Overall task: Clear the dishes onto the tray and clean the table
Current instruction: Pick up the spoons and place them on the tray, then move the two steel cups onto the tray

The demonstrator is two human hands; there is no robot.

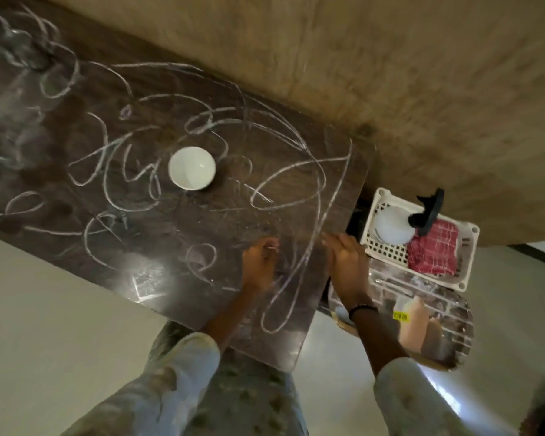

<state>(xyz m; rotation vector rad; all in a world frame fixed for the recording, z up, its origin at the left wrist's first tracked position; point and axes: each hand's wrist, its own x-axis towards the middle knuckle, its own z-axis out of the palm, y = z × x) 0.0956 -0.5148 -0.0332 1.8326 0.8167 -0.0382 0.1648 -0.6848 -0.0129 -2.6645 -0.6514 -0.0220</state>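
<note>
**One bowl left on a chalked-up desk, tray waiting off the corner**

Dark wood desk (76, 136) here, scribbled all over with white chalk-looking loops, tan wall behind it and pale floor below. Only dish I can spot on it is a small white bowl (192, 168), sitting roughly dead centre, looks empty.

Left hand (260, 265) rests on the desk around 5 o'clock from the bowl, well apart from it. Its fingers look loosely curled and there may be something thin and pale pinched at the tips, but it's too blurry, so I can't tell. Right hand (346, 259) is at the desk's edge, 4 o'clock from the bowl, fingers straight and pressed together, holding nothing.

The shiny tray (453, 341) sits off the desk's corner, lower down, near 4 o'clock. Something peach-coloured with a yellow label shows on it, though that could be a reflection.

My take: bowl goes first. Reach in, grip it by the rim, lift clean instead of dragging it through the chalk, then set it down on a bare patch of tray.

Just past the tray there's a white basket (466, 272) with a spray bottle (394, 228) and a red checked cloth (431, 250), likely for wiping afterwards. It sits close to the tray, so swing the bowl in low and wide of that bottle's trigger.
</note>
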